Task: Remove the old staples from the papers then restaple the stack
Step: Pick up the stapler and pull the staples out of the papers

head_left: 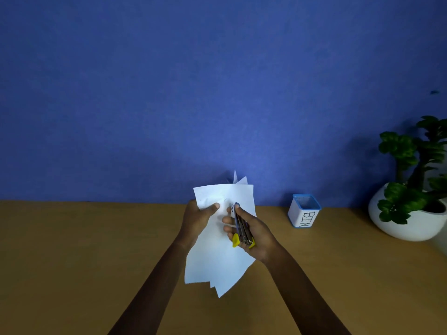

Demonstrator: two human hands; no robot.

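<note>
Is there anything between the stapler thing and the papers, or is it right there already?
Nothing visible is in the way. The right hand holds the stapler right over the front sheet of the papers, which the left hand grips near the top. Whether its tip touches the paper is unclear.

Staples on the papers (217,250) too small to make out. Plant (416,165) cut off at the right edge.

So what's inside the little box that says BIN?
The bin stands open on the table, but only its blue rim and a bit of inner wall show. The bottom is hidden, so I can't tell if anything is inside.
</note>
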